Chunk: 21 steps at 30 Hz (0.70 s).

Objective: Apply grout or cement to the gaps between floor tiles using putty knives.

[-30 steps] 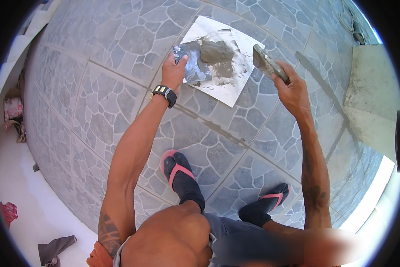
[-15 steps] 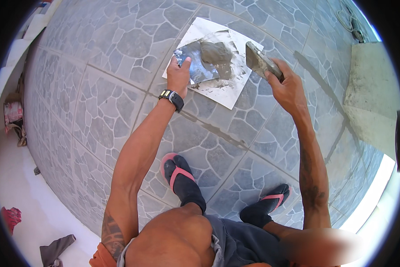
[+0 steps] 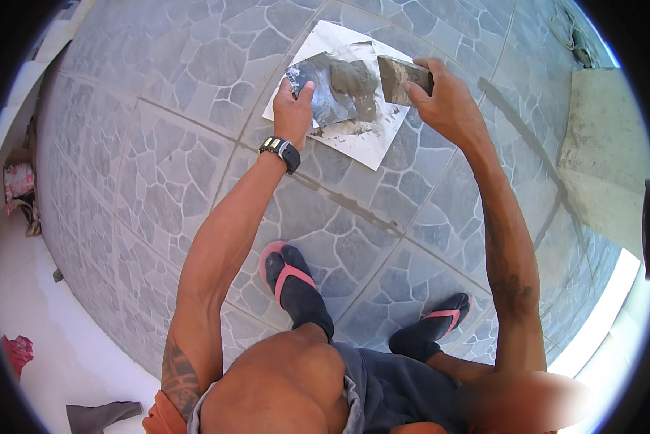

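My left hand [image 3: 294, 116] grips the near-left edge of a shiny, flat, rectangular sheet [image 3: 328, 105], thumb on top. Grey wet mortar [image 3: 351, 77] is heaped at the sheet's right side. Underneath lies a white square board [image 3: 368, 150], smeared with mortar, on the floor. My right hand [image 3: 446, 101] is closed on a flat rectangular scraper [image 3: 393, 81] with mortar over its face. The scraper is over the board's right part, just right of the heap. Whether its edge touches the board I cannot tell.
Grey stone-patterned tiles [image 3: 216, 65] make up the floor, with dark wet-looking streaks along some joints. My feet in pink flip-flops [image 3: 291, 275] stand below the board. A pale block [image 3: 601, 130] rises at the right, a coiled cable [image 3: 562, 30] behind it. Dark cloth [image 3: 102, 417] lies lower left.
My right hand has moved left and slightly up, bringing the scraper over the board and turning its mortar-covered face more into view. My left hand still holds the shiny sheet.
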{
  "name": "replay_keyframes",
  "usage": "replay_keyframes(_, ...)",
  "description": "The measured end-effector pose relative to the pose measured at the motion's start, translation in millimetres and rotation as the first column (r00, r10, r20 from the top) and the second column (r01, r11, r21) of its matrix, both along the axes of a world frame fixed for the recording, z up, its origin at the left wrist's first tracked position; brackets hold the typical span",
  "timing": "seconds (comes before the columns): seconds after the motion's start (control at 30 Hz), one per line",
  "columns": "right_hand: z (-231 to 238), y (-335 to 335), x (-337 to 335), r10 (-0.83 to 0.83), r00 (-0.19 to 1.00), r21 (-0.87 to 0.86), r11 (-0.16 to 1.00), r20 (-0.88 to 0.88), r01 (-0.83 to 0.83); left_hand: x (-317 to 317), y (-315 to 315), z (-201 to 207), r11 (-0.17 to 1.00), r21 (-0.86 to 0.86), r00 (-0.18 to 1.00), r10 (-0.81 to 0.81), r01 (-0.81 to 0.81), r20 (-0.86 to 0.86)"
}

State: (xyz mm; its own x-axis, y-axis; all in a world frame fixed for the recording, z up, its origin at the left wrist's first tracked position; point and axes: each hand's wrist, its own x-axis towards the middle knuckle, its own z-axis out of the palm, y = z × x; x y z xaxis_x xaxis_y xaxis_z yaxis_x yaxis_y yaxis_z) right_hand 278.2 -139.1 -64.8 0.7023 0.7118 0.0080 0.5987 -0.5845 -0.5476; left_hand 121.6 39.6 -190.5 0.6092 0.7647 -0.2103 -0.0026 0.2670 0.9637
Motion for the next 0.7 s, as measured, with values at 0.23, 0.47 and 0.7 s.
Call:
replay_keyframes(0.23, 17, 83, 16, 0.332, 0.935, -0.379, 0.887, 0.125, -0.264, 2, 1, 7, 0.993, 0.118, 1.000, 0.002, 0.000, -0.019)
replay_keyframes(0.47, 3, 118, 8, 0.379, 0.913, -0.459, 0.845, 0.151, -0.275, 1, -1, 1, 0.991, 0.134, 1.000, -0.010, 0.011, -0.003)
replay_keyframes(0.7, -1, 127, -3, 0.449, 0.880, -0.430, 0.833, 0.157, -0.348, 3, 3, -7, 0.995, 0.093, 0.999, -0.032, 0.030, 0.021)
